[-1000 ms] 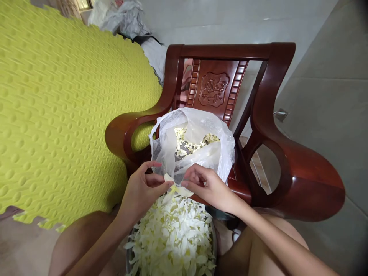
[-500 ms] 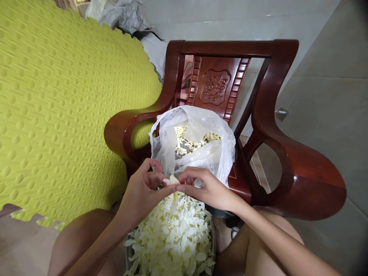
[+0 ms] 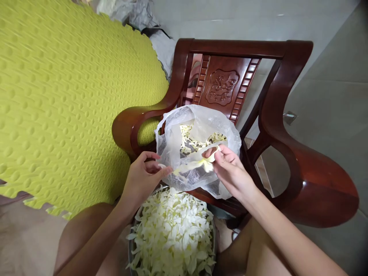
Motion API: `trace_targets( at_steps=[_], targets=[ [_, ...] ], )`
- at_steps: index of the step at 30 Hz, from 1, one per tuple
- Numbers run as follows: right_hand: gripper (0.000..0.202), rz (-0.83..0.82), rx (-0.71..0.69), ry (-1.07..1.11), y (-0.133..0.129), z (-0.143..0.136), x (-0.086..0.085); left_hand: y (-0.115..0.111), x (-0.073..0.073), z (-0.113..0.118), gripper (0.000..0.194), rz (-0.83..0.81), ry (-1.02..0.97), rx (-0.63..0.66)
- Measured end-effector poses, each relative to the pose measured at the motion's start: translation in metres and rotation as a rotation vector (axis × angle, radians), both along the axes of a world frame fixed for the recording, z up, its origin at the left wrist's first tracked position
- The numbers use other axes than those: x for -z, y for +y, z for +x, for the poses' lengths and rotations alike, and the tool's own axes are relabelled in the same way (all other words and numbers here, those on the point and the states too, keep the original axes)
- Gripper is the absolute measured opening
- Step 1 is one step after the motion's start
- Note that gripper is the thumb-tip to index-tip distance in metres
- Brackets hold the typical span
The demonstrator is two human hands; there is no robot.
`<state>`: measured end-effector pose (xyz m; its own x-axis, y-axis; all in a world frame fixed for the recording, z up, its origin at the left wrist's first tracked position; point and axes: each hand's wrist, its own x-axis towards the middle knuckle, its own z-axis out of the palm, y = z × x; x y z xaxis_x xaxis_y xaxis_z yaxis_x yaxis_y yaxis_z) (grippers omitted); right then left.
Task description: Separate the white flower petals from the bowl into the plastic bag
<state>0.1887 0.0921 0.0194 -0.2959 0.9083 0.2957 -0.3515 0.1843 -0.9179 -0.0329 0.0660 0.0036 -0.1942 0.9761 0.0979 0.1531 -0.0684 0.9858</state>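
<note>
My left hand (image 3: pixel 146 170) pinches a small white petal piece (image 3: pixel 162 165) between thumb and fingers, just in front of the bag. To the right, my right hand (image 3: pixel 231 166) holds a pale yellow-white flower (image 3: pixel 207 163) at its fingertips, over the front rim of the bag; the flower is partly blurred. Loose yellowish-white flower pieces lie inside the white plastic bag (image 3: pixel 230 132). Below my hands, white flowers (image 3: pixel 175 230) are heaped in a round metal bowl (image 3: pixel 130 249) between my legs.
The bag sits on a dark red wooden chair (image 3: pixel 241 48) with broad curved armrests. A yellow textured foam mat (image 3: pixel 71 96) rises at the left. Grey plastic bags (image 3: pixel 126 13) lie behind it. A tiled wall (image 3: pixel 230 19) stands behind the chair.
My hands have moved apart. My right hand has gone right and up with a flower, over the bag's front. The camera view has shifted slightly.
</note>
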Motion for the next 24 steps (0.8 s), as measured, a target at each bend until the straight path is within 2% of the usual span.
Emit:
trace_targets(
  at_steps=[5,7,9,11,12,13,16,18,21,24],
  targets=[
    [0.019,0.009,0.145,-0.001,0.002,0.007,-0.008,0.006,0.008,-0.002,0.044,-0.022,0.139,-0.086],
    [0.015,0.013,0.261,0.003,0.007,0.017,-0.014,0.007,0.011,-0.005,0.041,-0.012,0.224,-0.158],
    [0.013,0.088,0.426,0.062,0.016,0.031,-0.020,0.008,0.011,-0.009,0.039,-0.004,0.307,-0.211],
    [0.017,0.158,0.571,0.104,0.025,0.041,-0.022,0.009,0.011,-0.012,0.038,-0.014,0.351,-0.166],
    [0.019,0.141,0.585,0.073,0.027,0.044,-0.021,0.009,0.010,-0.013,0.039,-0.028,0.356,-0.106],
    [0.025,0.084,0.545,0.003,0.029,0.043,-0.019,0.008,0.010,-0.013,0.041,-0.048,0.356,-0.039],
    [0.053,-0.130,0.238,-0.223,0.023,0.030,-0.008,0.006,0.016,-0.014,0.049,-0.132,0.366,0.156],
    [0.051,-0.185,0.113,-0.266,0.016,0.016,-0.001,0.005,0.022,-0.015,0.059,-0.189,0.373,0.261],
    [0.043,-0.229,0.059,-0.241,0.007,-0.002,0.008,0.004,0.029,-0.018,0.064,-0.231,0.372,0.346],
    [0.044,-0.270,0.013,-0.219,0.000,-0.015,0.017,0.003,0.028,-0.018,0.050,-0.186,0.370,0.331]
  ],
)
